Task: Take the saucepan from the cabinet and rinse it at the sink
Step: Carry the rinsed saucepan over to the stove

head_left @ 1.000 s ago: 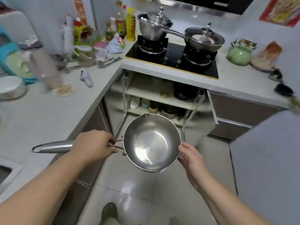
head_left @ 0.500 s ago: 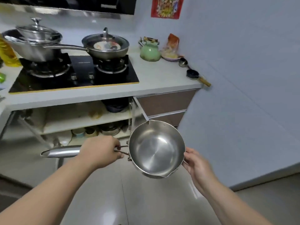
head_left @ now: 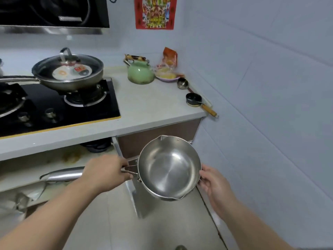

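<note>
Right now the saucepan (head_left: 169, 167) is out of the cabinet and up in the air in front of me, over the floor, just below the edge of the counter (head_left: 144, 112). It is shiny and has nothing in it. My left hand (head_left: 106, 173) is wrapped tight around its long handle, close to where the handle meets the bowl. My right hand (head_left: 214, 183) is curled on the far rim, so I am holding the pan on both sides. Behind the pan, the open cabinet (head_left: 54, 165) shows its shelves under the stove (head_left: 59, 107). On the stove sits a big pan with a glass lid (head_left: 68, 72). Further along the counter are a green kettle (head_left: 139, 72) and a small black cup with a wooden handle (head_left: 194, 100), well away from my pan. I think the taking-out part is done and the carrying part is what I am doing. I cannot see the sink at all from where I look. So next I will need to turn, find the sink, and keep the pan steady so it does not bump the counter on the way.
</note>
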